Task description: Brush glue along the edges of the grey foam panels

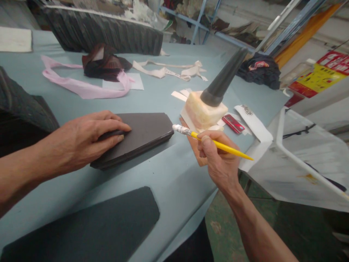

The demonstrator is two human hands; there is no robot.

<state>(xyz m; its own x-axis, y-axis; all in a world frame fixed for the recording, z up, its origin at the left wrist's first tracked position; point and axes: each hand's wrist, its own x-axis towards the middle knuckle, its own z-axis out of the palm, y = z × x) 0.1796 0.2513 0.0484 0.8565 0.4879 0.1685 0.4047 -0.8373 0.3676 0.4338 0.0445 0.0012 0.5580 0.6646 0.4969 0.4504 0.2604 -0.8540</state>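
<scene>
Left hand (89, 140) lies flat, uncurled, on the dark grey folded fabric stack (144, 133), hiding its left end, while the right hand (218, 160) grips a thin yellow foil-tipped stick (215, 143) just beside the stack's right edge, near the pale blue table (174, 174) edge.

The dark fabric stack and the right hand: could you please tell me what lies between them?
In the head view, only the silver-wrapped tip of the yellow pencil held by the right hand crosses that gap, over bare tablecloth.
</scene>
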